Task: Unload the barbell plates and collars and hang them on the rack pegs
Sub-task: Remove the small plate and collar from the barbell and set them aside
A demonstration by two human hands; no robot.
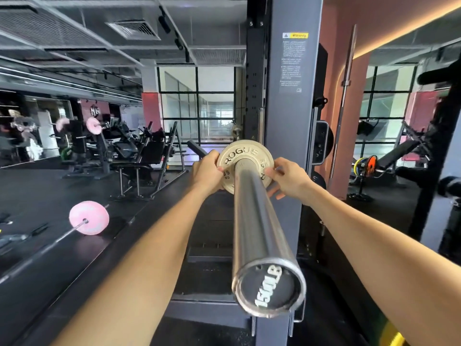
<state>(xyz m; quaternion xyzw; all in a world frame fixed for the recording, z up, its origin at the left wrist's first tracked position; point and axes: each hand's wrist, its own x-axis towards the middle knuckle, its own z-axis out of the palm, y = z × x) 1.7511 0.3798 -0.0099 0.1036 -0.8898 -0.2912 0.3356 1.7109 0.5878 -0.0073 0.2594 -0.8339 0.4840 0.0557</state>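
A steel barbell sleeve (259,228) points straight at me, its end cap marked 1500LB. A small cream plate (240,152) lettered ROGUE sits far down the sleeve, close to the grey rack upright (289,116). My left hand (207,172) grips the plate's left rim, fingers wrapped behind it. My right hand (287,177) holds the right rim with thumb on the face. No collar shows on the sleeve. What lies behind the plate is hidden.
A dark plate (323,141) hangs on the rack's side beyond the upright. A pink-plated barbell (88,221) lies on the black floor at left. Benches and machines (139,156) stand behind it. A mirror wall is on the right.
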